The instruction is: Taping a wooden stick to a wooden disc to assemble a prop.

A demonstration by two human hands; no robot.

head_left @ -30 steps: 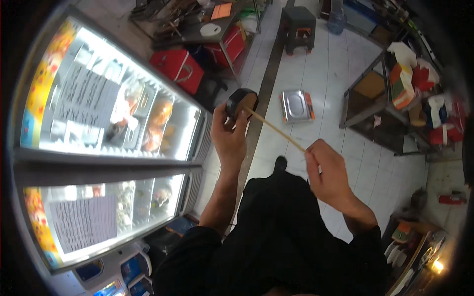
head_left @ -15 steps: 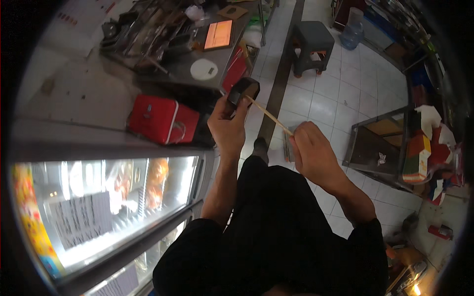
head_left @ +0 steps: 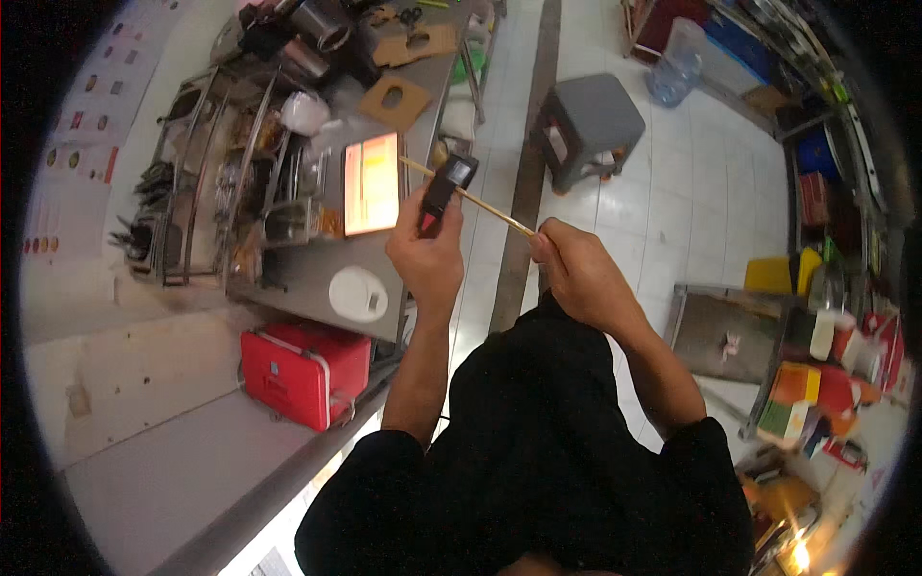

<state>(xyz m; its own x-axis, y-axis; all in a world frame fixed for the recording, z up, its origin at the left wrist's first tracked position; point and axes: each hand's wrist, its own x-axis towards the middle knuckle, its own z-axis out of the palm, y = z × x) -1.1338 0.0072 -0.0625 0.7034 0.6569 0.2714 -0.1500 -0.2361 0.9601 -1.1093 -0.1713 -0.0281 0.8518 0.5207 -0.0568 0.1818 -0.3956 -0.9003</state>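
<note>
My left hand (head_left: 428, 257) grips a black boxy object (head_left: 448, 187) with a small grey window-like face and a red patch near my fingers; its exact kind is not clear. A thin pale wooden stick (head_left: 494, 211) is pinched by its near end in my right hand (head_left: 582, 266). The stick slants up and left past the black object and shows again on its far side. Whether it runs behind or through the object, I cannot tell. Both hands are in mid-air in front of my body.
On the left, a metal counter (head_left: 305, 283) carries a lit tablet (head_left: 372, 182), a round white scale (head_left: 358, 294) and racks. A red cooler box (head_left: 305, 374) stands below it. Ahead is a grey stool (head_left: 594, 120), with a water bottle (head_left: 676, 63) behind. A low metal table (head_left: 706, 331) stands right.
The view has swung toward the counter, and the lit fridge has mostly left it. The black object has turned in my left hand. The stick now extends beyond it, and my hands are closer together.
</note>
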